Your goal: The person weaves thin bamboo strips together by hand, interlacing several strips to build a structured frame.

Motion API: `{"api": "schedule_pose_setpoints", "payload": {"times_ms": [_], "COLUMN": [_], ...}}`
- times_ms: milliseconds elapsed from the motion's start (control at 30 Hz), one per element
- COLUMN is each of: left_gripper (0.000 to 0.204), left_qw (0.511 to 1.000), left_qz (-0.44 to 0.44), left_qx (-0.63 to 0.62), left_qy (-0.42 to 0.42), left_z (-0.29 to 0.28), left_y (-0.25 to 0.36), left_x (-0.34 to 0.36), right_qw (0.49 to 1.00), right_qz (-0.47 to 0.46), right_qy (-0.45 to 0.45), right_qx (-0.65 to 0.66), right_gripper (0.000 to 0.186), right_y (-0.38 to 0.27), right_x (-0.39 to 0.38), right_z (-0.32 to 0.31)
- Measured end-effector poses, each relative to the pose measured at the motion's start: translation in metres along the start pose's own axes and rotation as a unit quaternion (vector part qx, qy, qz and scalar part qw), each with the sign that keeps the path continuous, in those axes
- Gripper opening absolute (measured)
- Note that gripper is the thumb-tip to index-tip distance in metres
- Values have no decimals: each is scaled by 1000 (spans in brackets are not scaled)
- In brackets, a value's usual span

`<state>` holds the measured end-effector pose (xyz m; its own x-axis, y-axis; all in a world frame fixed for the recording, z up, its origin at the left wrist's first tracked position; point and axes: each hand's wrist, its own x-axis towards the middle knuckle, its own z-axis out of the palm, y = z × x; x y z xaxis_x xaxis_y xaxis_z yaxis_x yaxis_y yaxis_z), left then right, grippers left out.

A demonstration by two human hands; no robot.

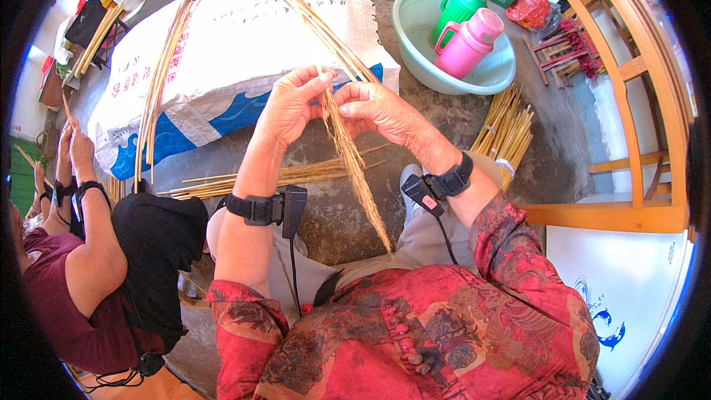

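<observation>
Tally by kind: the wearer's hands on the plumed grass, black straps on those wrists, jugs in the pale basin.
Hands at the plumed grass: 2 (left hand, right hand)
Black wrist straps: 2
Jugs: 2 (pink jug, green jug)
Total: 6

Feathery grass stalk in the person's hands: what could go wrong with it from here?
The feathery grass stalk looks thin and dry where the left hand's fingers pinch it, so it might snap. Its tip hangs close to the trousers and might shed bits there. The left wristband's dangling black cable could catch it.
</observation>
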<state>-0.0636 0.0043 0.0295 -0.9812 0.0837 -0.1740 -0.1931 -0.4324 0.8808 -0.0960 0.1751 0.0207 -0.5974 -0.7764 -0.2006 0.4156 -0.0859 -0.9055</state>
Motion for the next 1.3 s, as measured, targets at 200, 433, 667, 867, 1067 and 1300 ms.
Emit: {"api": "schedule_pose_setpoints", "payload": {"times_ms": [200, 433, 667, 867, 1067, 1300], "left_gripper": [13, 15, 18, 19, 22, 25], "left_qw": [1000, 1000, 1000, 1000, 999, 996], "left_qz": [-5, -6, -2, 10, 21, 49], "left_qx": [13, 19, 16, 0, -16, -17], "left_qy": [-1, -3, -9, -12, -48, -72], "left_z": [0, -4, 1, -2, -7, -6], "left_y": [-2, -4, 1, -1, -1, 6], "left_x": [1, 3, -1, 0, 0, -4], "right_qw": [994, 987, 999, 1000, 998, 1000], "right_qz": [-45, -24, -25, -13, -3, -8], "right_qy": [30, 18, 13, 19, 59, -3], "right_qx": [-98, -160, -23, 1, -21, 0], "right_gripper": [12, 19, 20, 21, 23, 23], "right_y": [-3, -8, -10, -14, -14, -8], "right_x": [-2, -5, -8, -10, -9, -11], "right_z": [6, 1, -6, -1, -2, 3]}}
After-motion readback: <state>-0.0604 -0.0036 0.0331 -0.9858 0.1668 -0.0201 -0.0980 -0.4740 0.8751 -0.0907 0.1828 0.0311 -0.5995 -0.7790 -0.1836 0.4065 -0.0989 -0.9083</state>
